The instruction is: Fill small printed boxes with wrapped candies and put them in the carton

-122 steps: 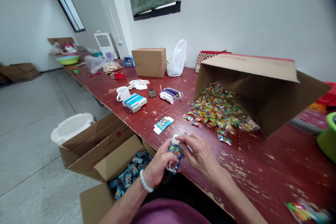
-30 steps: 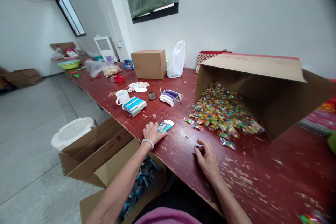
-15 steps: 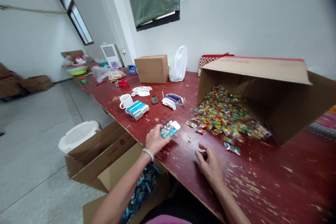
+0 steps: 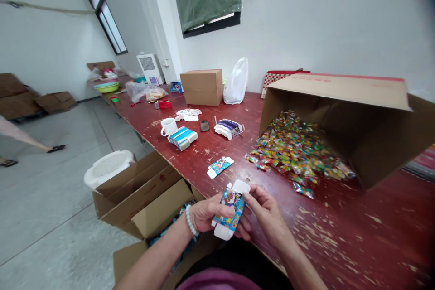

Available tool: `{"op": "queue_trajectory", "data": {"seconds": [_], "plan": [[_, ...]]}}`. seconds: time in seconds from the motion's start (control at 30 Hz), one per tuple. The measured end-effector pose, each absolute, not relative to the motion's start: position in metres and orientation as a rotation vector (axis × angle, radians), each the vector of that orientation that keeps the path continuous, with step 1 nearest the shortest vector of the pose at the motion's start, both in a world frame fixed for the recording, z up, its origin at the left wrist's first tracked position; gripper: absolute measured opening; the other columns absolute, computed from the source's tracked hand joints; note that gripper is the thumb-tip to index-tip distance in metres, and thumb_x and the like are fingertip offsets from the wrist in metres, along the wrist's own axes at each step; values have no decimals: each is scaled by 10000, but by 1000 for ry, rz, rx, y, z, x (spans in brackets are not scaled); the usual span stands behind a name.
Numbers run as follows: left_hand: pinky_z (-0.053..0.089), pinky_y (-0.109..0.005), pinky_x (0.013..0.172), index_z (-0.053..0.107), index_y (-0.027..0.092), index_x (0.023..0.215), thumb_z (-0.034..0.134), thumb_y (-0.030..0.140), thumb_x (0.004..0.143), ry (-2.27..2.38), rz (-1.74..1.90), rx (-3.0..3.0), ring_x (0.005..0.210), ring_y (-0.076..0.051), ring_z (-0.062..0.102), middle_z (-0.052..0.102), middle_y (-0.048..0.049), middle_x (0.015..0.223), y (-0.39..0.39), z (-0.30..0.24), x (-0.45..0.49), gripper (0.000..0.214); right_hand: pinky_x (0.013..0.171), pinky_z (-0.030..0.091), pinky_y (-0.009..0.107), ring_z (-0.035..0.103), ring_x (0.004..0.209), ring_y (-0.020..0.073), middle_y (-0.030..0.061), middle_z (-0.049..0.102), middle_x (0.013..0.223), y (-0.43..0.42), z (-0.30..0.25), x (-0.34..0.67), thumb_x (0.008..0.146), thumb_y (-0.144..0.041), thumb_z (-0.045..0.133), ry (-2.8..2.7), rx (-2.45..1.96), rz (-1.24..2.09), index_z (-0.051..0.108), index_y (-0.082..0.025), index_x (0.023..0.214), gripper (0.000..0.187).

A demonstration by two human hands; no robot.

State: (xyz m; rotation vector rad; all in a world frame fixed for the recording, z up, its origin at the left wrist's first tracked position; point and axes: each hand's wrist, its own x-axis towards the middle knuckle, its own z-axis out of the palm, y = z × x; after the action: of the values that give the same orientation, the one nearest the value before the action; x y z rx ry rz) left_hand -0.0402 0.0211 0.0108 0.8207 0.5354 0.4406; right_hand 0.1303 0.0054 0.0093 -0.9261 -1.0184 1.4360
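Note:
My left hand is closed around a small blue printed carton, with its thumb across the front and fingers behind. White flaps stick out at the top and bottom of the carton. With thumb and fingers, my right hand pinches the upper right edge of the same carton. A second small blue carton, looking flat, lies on the red table just beyond my hands. To the right, wrapped candies spill from a cardboard box lying on its side.
A white mug, a blue-and-white striped bundle and a purple-and-white stack stand farther back. Below the table edge, an open box holds blue packets, beside a white stool. At far left, a person's leg shows.
My left hand has come back from the table toward me and now holds a carton. My right hand has moved to that carton's edge. A person's leg has appeared at far left.

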Motion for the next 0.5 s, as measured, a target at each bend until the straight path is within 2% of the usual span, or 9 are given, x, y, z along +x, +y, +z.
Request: {"op": "queue_trajectory", "data": {"seconds": [0.2,0.37,0.5], "plan": [[548,-371,677,686,109,906,864,462,519,399,469,746,649,-257,708,726,-102,757,9,0,-36,553,557,522,238,617,618,146,6,658,736,-6,24,123,746,-495,737,-962,-847,1545,632,-205,854,327],[531,-323,632,692,115,923,885,535,451,466,554,815,647,-250,696,729,-114,754,4,4,-35,661,486,513,227,619,559,124,32,677,913,-10,11,122,824,-464,670,-1004,-779,1618,585,-226,1132,398],[532,-308,626,697,121,1009,889,485,499,540,611,863,591,-209,678,726,-90,733,2,12,-32,655,381,453,222,538,429,90,35,678,960,-13,5,120,865,-452,621,-1160,-809,1625,514,-253,1259,455]]}}
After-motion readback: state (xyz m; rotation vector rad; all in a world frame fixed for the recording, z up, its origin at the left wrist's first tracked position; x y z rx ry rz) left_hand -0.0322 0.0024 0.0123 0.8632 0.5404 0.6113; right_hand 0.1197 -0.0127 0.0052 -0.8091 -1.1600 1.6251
